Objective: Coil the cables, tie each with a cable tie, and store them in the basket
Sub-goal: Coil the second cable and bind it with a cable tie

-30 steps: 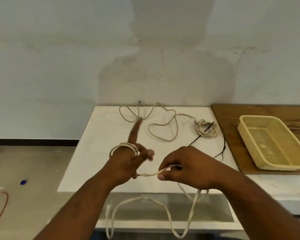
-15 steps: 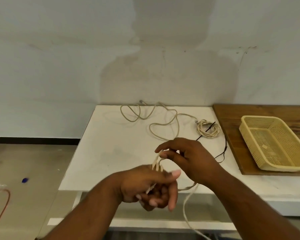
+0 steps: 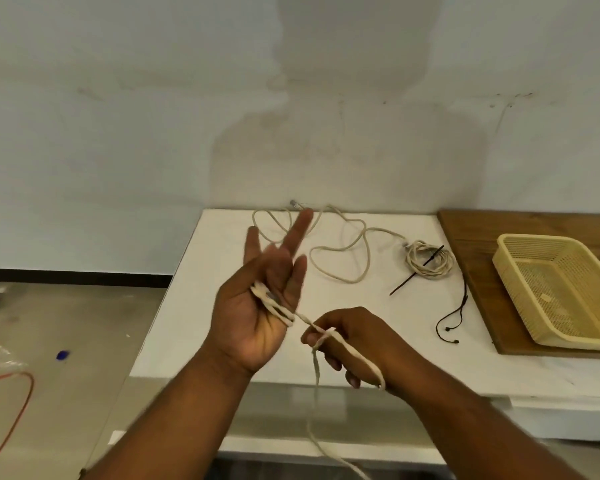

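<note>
My left hand (image 3: 257,306) is raised palm up with fingers spread, and several turns of a flat white cable (image 3: 276,308) wrap around it. My right hand (image 3: 350,337) pinches the same cable just right of the palm; its loose length drops past the table's front edge. A beige cable (image 3: 347,252) lies uncoiled at the back of the white table (image 3: 194,306). Beside it sits a coiled beige cable (image 3: 428,259) with a black cable tie (image 3: 414,275) through it. The yellow basket (image 3: 568,327) stands empty on a wooden board at the right.
A thin black cord (image 3: 452,317) lies on the table near the wooden board (image 3: 471,244). On the floor at the left are an orange cable (image 3: 11,407) and a small blue object (image 3: 62,355). A wall runs behind the table.
My left hand has turned from palm down to palm up and risen, fingers spread. My right hand dropped from above the left hand to its right, still pulling the white cable.
</note>
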